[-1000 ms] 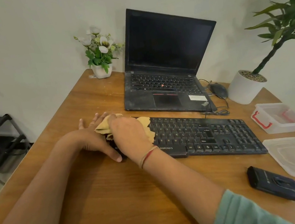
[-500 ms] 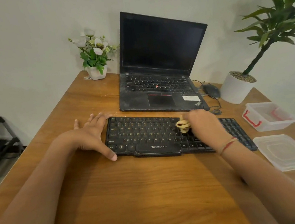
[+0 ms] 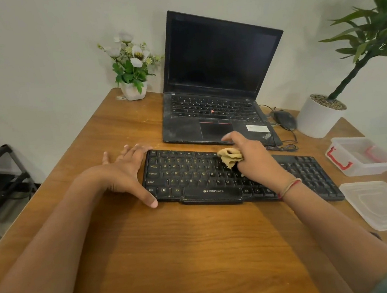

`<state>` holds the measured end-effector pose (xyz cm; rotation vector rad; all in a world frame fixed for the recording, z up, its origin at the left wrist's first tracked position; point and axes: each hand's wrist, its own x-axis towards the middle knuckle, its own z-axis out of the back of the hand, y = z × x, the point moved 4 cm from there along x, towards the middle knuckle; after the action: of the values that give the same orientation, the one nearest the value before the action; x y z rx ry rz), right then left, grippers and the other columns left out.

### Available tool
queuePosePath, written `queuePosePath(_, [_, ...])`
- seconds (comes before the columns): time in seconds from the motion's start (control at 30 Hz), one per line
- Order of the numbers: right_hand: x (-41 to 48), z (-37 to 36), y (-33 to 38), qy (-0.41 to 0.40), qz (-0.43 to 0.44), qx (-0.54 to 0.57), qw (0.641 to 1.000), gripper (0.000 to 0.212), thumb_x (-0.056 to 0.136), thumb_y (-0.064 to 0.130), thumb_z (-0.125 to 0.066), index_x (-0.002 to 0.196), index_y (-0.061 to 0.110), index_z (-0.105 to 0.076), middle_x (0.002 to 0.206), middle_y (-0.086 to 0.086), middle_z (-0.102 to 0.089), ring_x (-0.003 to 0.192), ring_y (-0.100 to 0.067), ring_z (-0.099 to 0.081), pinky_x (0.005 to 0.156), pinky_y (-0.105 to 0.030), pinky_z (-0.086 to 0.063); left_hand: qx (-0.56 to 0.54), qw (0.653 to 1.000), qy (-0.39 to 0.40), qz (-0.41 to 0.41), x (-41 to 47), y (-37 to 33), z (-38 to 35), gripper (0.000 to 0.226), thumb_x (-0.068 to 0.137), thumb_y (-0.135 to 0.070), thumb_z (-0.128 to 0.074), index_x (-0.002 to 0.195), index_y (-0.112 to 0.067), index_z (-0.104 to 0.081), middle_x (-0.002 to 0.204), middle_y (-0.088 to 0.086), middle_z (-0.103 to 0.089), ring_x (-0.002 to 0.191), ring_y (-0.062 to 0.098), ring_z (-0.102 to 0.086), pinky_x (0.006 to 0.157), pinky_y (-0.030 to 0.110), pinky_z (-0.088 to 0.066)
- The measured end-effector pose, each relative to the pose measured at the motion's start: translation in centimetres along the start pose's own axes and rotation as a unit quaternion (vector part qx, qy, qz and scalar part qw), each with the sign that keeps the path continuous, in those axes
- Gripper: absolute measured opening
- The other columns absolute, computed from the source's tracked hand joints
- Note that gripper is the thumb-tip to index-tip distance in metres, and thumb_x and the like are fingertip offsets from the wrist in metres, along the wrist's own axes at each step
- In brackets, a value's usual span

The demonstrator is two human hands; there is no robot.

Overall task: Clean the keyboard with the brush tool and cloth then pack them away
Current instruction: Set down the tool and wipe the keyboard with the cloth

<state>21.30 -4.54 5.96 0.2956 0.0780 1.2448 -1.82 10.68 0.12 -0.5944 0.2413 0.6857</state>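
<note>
The right hand (image 3: 257, 163) hides part of the cloth (image 3: 231, 156) and keyboard (image 3: 191, 178). Its forearm mostly covers a dark object (image 3: 376, 236).

Wood-grain tabletop (image 3: 200, 254) bearing a black Zebronics keyboard (image 3: 191, 178) mid-surface, an open black laptop (image 3: 212, 110) just behind, a white flower pot (image 3: 133, 90) far left, a black mouse (image 3: 285, 119) beside a white potted plant (image 3: 317, 117), and a clear plastic box (image 3: 359, 168) with its lid (image 3: 382, 204) apart, nearer.

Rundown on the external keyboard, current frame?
The keyboard is black plastic, full-size with a number pad, ZEBRONICS printed on its front edge, keys speckled with dust. It lies flat on the wooden table before the laptop. The left hand braces its left end; the right hand holds a tan cloth on its middle keys.
</note>
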Motion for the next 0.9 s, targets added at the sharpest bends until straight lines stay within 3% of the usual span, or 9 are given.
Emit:
queuePosePath(0.17, [0.9, -1.9, 4.2, -0.011, 0.063, -0.013, 0.998, 0.061, 0.079, -0.008, -0.058, 0.130, 0.023, -0.041, 0.077, 0.003, -0.054, 0.080, -0.018, -0.052, 0.055, -0.022, -0.035, 0.002, 1.000, -0.003, -0.002, 0.0, 0.1, 0.0, 0.162, 0.010, -0.091, -0.059, 0.144, -0.040, 0.016, 0.156, -0.011, 0.020, 0.141, 0.017, 0.024, 0.107, 0.058, 0.022])
queuePosePath(0.23, [1.4, -2.5, 6.6, -0.016, 0.101, -0.020, 0.995, 0.061, 0.079, -0.008, -0.057, 0.131, 0.021, -0.041, 0.071, 0.007, -0.046, 0.079, -0.018, -0.049, 0.059, -0.025, -0.031, 0.004, 1.000, -0.003, -0.001, 0.0, 0.1, 0.0, 0.163, 0.009, -0.092, -0.058, 0.144, -0.040, 0.017, 0.156, -0.011, 0.020, 0.141, 0.017, 0.024, 0.108, 0.058, 0.022])
queuePosePath(0.37, [2.8, -3.3, 11.1, -0.031, 0.120, 0.106, 0.987, 0.044, 0.083, -0.005, -0.057, 0.121, 0.015, -0.049, 0.089, -0.003, -0.065, 0.075, -0.018, -0.060, 0.062, -0.031, -0.048, 0.017, 1.000, -0.003, 0.013, -0.1, -0.1, 0.0, 0.164, 0.010, -0.092, -0.057, 0.145, -0.036, 0.017, 0.157, -0.008, 0.019, 0.141, 0.017, 0.023, 0.109, 0.059, 0.020])
queuePosePath(0.43, [3.6, -3.5, 12.9, -0.059, 0.135, 0.148, 0.978, 0.038, 0.082, -0.006, -0.059, 0.112, 0.015, -0.052, 0.093, -0.004, -0.065, 0.079, -0.019, -0.061, 0.066, -0.033, -0.050, 0.029, 0.999, -0.002, 0.033, -0.3, -0.3, 0.0, 0.161, 0.019, -0.088, -0.064, 0.148, -0.029, 0.012, 0.158, -0.004, 0.014, 0.142, 0.017, 0.021, 0.110, 0.057, 0.019])
queuePosePath(0.53, [4.8, -4.3, 14.0, -0.048, 0.186, 0.083, 0.978, 0.031, 0.080, -0.001, -0.062, 0.106, 0.015, -0.054, 0.092, -0.005, -0.065, 0.085, -0.024, -0.062, 0.069, -0.037, -0.049, 0.034, 0.998, 0.007, 0.044, -0.6, -0.7, 0.0, 0.159, 0.019, -0.087, -0.064, 0.149, -0.028, 0.005, 0.158, -0.002, 0.008, 0.143, 0.018, 0.019, 0.109, 0.055, 0.023])
queuePosePath(0.67, [5.7, -4.4, 12.5, 0.039, 0.179, -0.010, 0.983, 0.024, 0.083, 0.005, -0.064, 0.103, 0.018, -0.067, 0.097, -0.008, -0.068, 0.094, -0.024, -0.063, 0.075, -0.034, -0.049, 0.024, 0.999, 0.003, 0.025, -0.1, -0.2, -0.1, 0.168, 0.010, -0.090, -0.060, 0.149, -0.030, 0.013, 0.158, -0.005, 0.018, 0.140, 0.015, 0.027, 0.107, 0.055, 0.024])
queuePosePath(0.77, [5.9, -3.7, 11.9, 0.073, 0.189, -0.003, 0.979, 0.024, 0.082, -0.001, -0.062, 0.095, 0.016, -0.072, 0.100, -0.007, -0.069, 0.095, -0.022, -0.061, 0.078, -0.031, -0.048, 0.027, 0.999, 0.000, 0.022, -0.1, -0.1, 0.0, 0.170, 0.006, -0.092, -0.055, 0.147, -0.030, 0.018, 0.157, -0.006, 0.020, 0.141, 0.016, 0.025, 0.109, 0.057, 0.021])
queuePosePath(0.9, [5.8, -3.4, 11.3, 0.084, 0.202, -0.014, 0.976, 0.011, 0.087, 0.005, -0.062, 0.090, 0.009, -0.072, 0.104, -0.009, -0.053, 0.094, -0.023, -0.056, 0.078, -0.034, -0.048, 0.013, 1.000, -0.007, 0.011, 0.1, 0.0, 0.0, 0.163, 0.010, -0.091, -0.059, 0.145, -0.039, 0.016, 0.157, -0.008, 0.017, 0.142, 0.017, 0.023, 0.108, 0.058, 0.021])
